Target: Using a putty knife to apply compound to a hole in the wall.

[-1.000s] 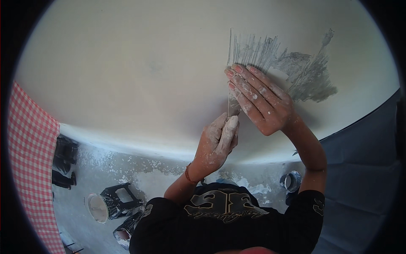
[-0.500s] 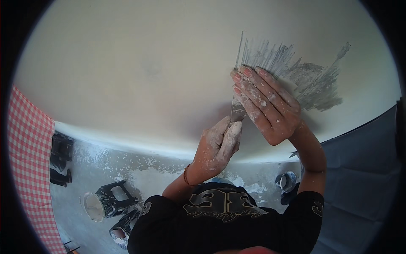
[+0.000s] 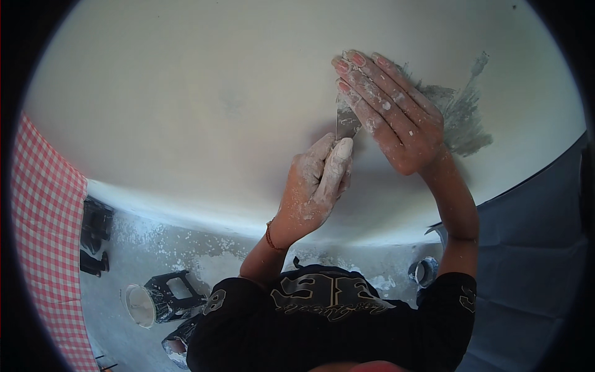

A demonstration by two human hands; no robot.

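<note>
My left hand [image 3: 316, 180], white with powder and wearing a bracelet, is closed around a putty knife whose metal blade [image 3: 347, 121] points up the pale wall [image 3: 186, 93]. The knife's handle is hidden in my fist. My right hand [image 3: 396, 115] lies flat with its fingers stretched out together over the upper part of the blade, hiding the blade's tip. White flecks cover its back and fingers. Right of those fingers, a rough dark grey patch [image 3: 468, 127] marks the wall. A fainter grey spot [image 3: 232, 102] shows farther left.
Below the wall runs a grey floor [image 3: 217, 248] with white splatters. At lower left a white-topped bucket [image 3: 141, 305] adjoins a black stool [image 3: 180, 294]. Another bucket [image 3: 424, 271] stands near my right arm. A checkered pink cloth [image 3: 49, 242] hangs left, a dark grey sheet [image 3: 527, 248] right.
Both hands and the putty knife have moved up the wall. The streaks that stood above my right fingers no longer show there; the wall beyond the fingertips looks plain and pale.
</note>
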